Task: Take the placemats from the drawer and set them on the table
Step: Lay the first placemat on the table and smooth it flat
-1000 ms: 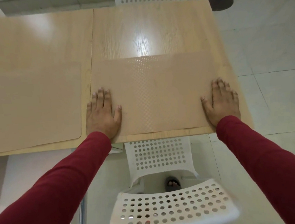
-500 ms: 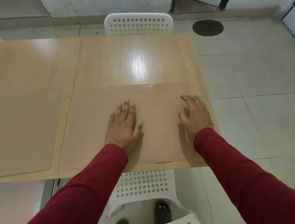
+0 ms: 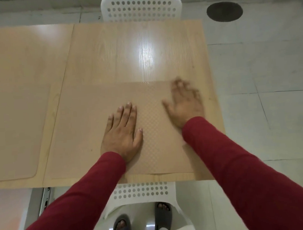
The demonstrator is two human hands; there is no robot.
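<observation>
A tan, see-through placemat (image 3: pixel 86 130) with a dotted texture lies flat on the right half of the light wooden table (image 3: pixel 124 51), near the front edge. My left hand (image 3: pixel 122 133) rests palm down on the mat's middle, fingers straight. My right hand (image 3: pixel 184 101) is blurred, fingers spread, over the mat's right part; I cannot tell if it touches. A second placemat (image 3: pixel 12 134) lies flat on the left half of the table.
A white perforated chair (image 3: pixel 141 6) stands at the table's far side. Another white chair (image 3: pixel 144 193) is tucked under the near edge, in front of my feet in grey slippers. Tiled floor with a dark round cover (image 3: pixel 224 11) lies to the right.
Both hands slid from the mat's outer edges to its middle. My right hand is now moving back outward to the right. The mat stays in place.
</observation>
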